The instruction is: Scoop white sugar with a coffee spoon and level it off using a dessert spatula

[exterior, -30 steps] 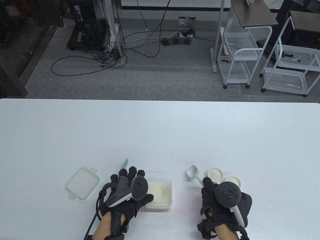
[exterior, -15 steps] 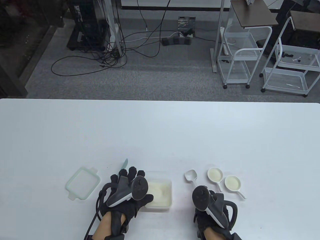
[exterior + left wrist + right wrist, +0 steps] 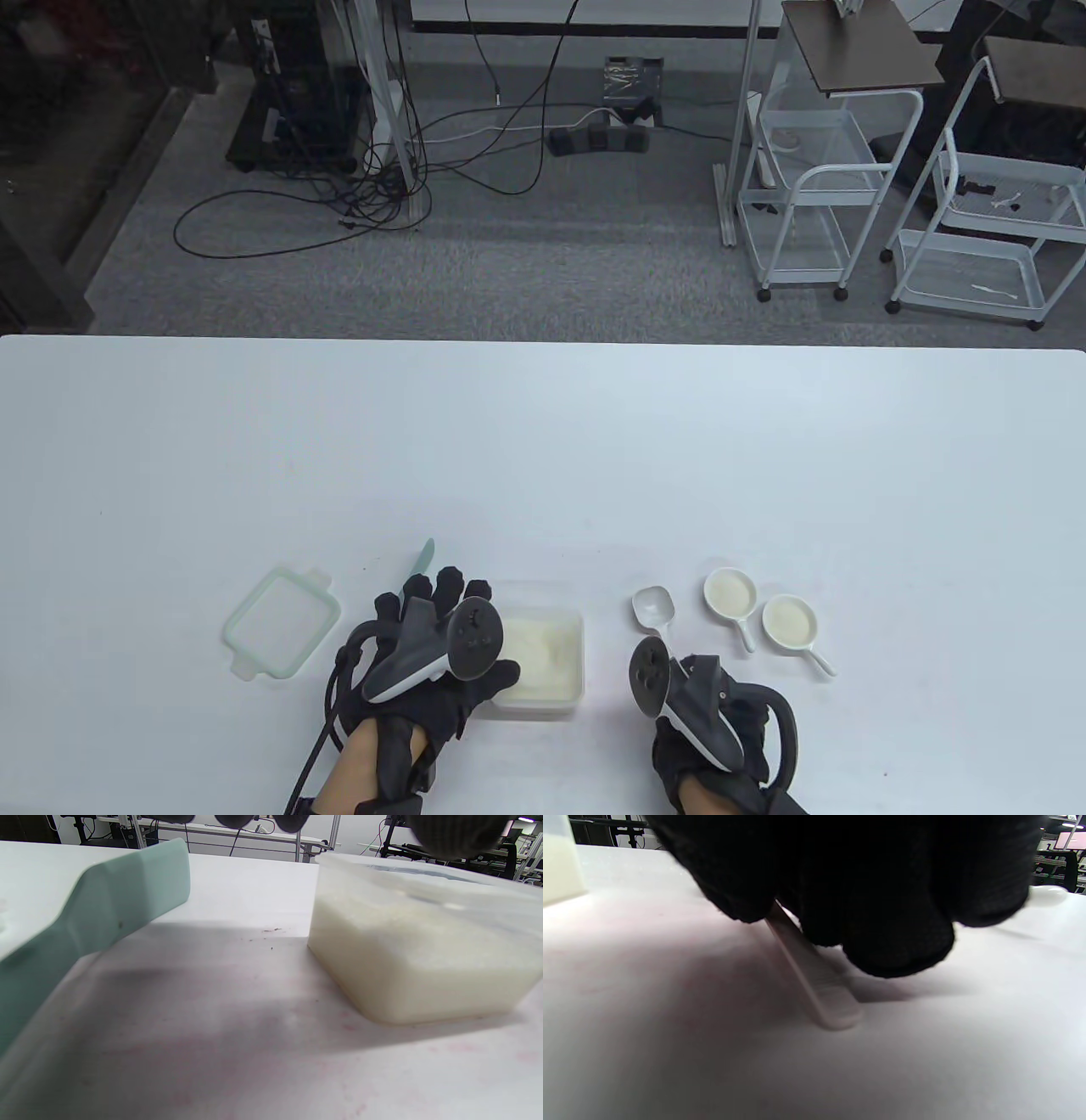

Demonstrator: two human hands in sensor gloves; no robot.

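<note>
Coffee spoon [image 3: 653, 608] lying on the worktop [image 3: 543, 458] right of the sugar tub [image 3: 543, 649], handle tip down. Right hand [image 3: 713, 722] fingers [image 3: 882, 921] pinching the handle. Probably light, stiff, slippery plastic, so best gripped mid-handle. Left hand [image 3: 424, 662] holding the dessert spatula [image 3: 85, 925], apparently.

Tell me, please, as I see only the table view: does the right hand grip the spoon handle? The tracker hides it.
Observer: Yes. In the right wrist view, fingers of the right hand pinch the spoon handle; its end touches the table.
Operator: And the spatula under the left hand?
Observer: The left wrist view shows the spatula tilted, apart from the box.
Operator: How full is the box?
Observer: Sugar fills most of it.
</note>
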